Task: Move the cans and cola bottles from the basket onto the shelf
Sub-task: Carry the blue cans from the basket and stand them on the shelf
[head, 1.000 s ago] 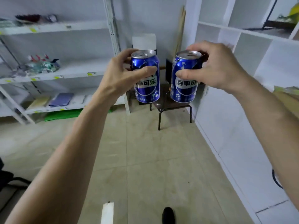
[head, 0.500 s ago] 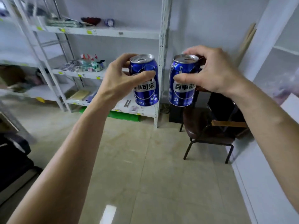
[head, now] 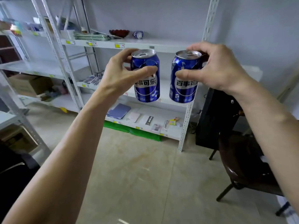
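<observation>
Two blue cola cans with white Chinese lettering are held upright in the air in front of me. My left hand [head: 120, 75] grips the left can [head: 146, 88] from its left side, thumb across the front. My right hand [head: 215, 70] grips the right can [head: 183, 89] from its right side, fingers over the rim. Behind them stands a white metal shelf [head: 145, 45] with several levels. The middle level directly behind the cans looks mostly bare. No basket is in view.
The top level holds a red bowl [head: 119, 32], a lying bottle [head: 138, 34] and stacked papers. The bottom level carries a blue folder [head: 119, 110] and small packets. A dark chair [head: 246, 165] stands at the right. More racks with cardboard boxes [head: 27, 84] fill the left.
My view has swung left from the white cabinet and chair to face the metal shelf, which is now closer. Both hands keep the same hold on the cans.
</observation>
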